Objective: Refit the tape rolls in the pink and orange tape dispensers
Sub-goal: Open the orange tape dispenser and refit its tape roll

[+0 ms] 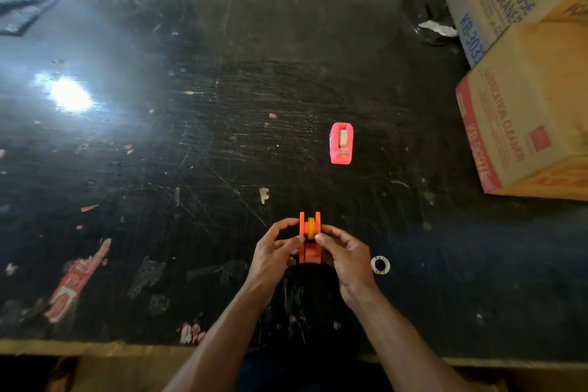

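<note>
The orange tape dispenser (309, 245) stands on the black table near its front edge, with a yellowish tape roll (311, 228) between its two side walls. My left hand (276, 251) grips the dispenser's left side. My right hand (342, 251) holds its right side, thumb and fingertip pinched at the roll. The pink tape dispenser (341, 143) stands alone farther back and to the right, a pale roll inside it. A small white ring (380, 264), like a tape core, lies just right of my right hand.
Stacked cardboard boxes (525, 99) fill the right side. A dark round object with white paper (426, 17) sits at the back right. Torn red stickers (76, 280) and paper scraps dot the scratched black table (191, 153). A bright light glare lies at the left.
</note>
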The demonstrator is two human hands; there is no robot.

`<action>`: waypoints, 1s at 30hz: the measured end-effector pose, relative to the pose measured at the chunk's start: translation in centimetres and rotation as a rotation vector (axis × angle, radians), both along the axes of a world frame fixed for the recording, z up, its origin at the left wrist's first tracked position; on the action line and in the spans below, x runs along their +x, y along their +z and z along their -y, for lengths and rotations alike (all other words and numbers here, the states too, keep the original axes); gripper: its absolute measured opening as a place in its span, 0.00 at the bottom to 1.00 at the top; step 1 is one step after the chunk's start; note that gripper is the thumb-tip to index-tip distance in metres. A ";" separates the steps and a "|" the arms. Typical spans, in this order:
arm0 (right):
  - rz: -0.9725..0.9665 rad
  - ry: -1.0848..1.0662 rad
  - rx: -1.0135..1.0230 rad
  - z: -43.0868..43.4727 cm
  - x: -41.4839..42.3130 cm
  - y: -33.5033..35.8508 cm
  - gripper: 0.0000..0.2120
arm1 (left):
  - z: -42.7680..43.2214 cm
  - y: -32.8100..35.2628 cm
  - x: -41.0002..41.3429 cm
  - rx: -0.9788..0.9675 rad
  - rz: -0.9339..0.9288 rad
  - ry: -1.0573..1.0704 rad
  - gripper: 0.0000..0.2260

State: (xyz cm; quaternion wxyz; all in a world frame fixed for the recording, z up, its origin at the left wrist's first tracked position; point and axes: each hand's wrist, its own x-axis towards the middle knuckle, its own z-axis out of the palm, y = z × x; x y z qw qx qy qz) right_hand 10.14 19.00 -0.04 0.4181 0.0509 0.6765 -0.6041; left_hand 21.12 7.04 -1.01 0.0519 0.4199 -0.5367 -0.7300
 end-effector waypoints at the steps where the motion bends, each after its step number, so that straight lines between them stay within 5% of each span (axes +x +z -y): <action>1: 0.013 -0.022 -0.009 -0.3 0.0 0.0 0.10 | -0.2 -0.1 0.2 0.015 -0.009 0.030 0.13; 7: 0.016 -0.052 -0.014 -1.6 -0.5 0.7 0.10 | 0.7 0.1 1.0 -0.089 0.013 0.087 0.14; 13: -0.003 -0.076 0.008 -1.6 -0.5 0.3 0.11 | 3.7 -1.6 0.2 -0.572 0.261 -0.025 0.13; 18: -0.017 -0.070 0.011 -1.1 -0.4 0.2 0.11 | 4.7 -2.7 -1.1 -0.750 0.357 -0.080 0.13; 25: -0.047 -0.076 0.008 -0.4 -0.9 0.5 0.09 | 4.3 -2.3 -1.3 -0.767 0.396 -0.071 0.20; 30: -0.052 -0.068 -0.015 -0.6 -1.2 1.0 0.09 | 2.4 -1.1 -1.4 -0.545 0.144 0.015 0.20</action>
